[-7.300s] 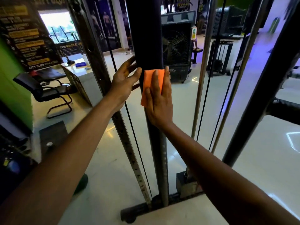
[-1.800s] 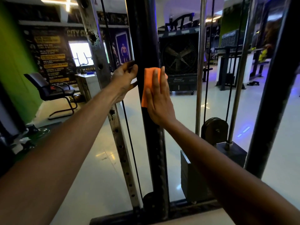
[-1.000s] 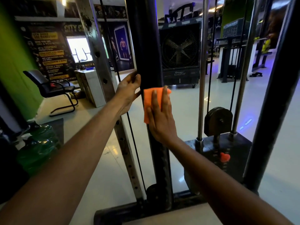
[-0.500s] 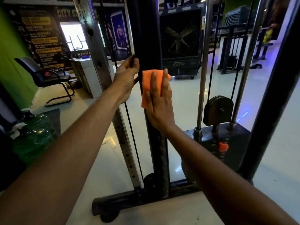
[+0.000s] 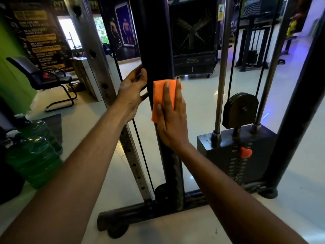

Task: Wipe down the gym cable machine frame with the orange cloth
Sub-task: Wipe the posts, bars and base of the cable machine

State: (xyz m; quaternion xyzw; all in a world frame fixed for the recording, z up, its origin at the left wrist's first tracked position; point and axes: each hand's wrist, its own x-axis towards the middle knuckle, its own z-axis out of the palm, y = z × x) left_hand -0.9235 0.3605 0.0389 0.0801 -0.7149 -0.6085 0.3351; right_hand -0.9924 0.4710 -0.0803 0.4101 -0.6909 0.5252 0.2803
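Head view: right hand (image 5: 173, 118) presses orange cloth (image 5: 163, 95) flat against post (image 5: 151, 41).

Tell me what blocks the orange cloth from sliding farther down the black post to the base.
Nothing visible does. The right hand presses the orange cloth flat on the black post, whose face shows bare below it down to the base bar. The left hand rests on the post's left edge, level with the cloth.
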